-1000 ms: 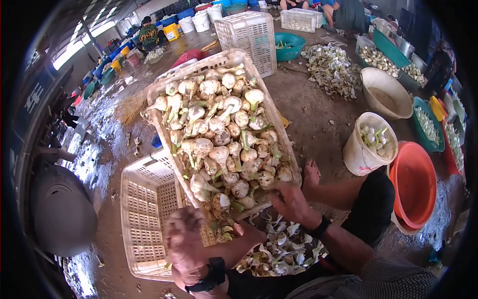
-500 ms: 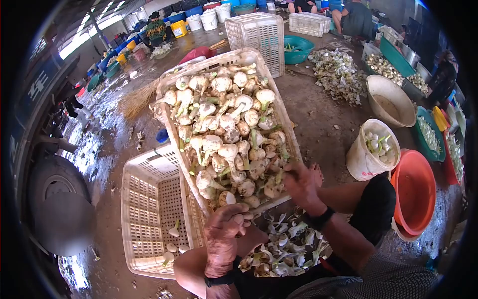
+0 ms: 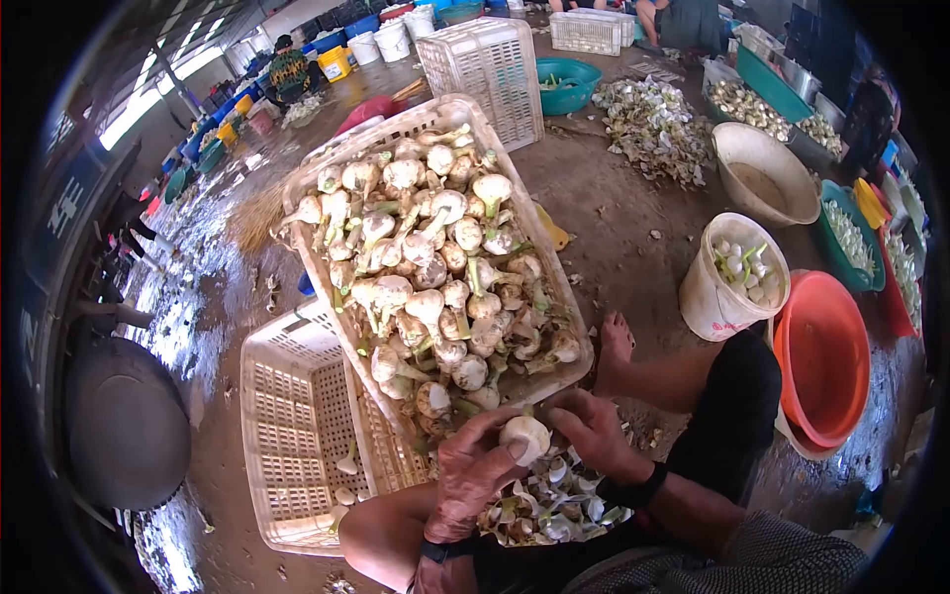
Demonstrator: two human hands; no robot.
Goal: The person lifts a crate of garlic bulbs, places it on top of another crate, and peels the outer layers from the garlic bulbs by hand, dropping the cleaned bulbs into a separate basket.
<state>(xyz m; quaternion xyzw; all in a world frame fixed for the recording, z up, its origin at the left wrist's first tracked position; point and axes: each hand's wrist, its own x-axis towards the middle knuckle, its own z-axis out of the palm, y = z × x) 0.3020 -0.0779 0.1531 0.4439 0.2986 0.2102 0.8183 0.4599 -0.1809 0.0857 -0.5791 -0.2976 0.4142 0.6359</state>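
Observation:
My left hand is closed round a whitish garlic bulb below the near edge of a plastic crate. At the right side of that bulb is my right hand, its fingers bent against the bulb's upper right. The crate is tilted and heaped with unpeeled, dirt-marked bulbs with short green stems. Beneath my hands lies a pile of peeled skins.
A second crate with a few bulbs stands left. At the right are a white bucket of bulbs, a red basin and a beige tub. A bare foot is beside the crate; people sit farther back.
My right hand has moved from the crate's near right corner down toward my left hand. A bulb now shows between both hands. The view has shifted slightly.

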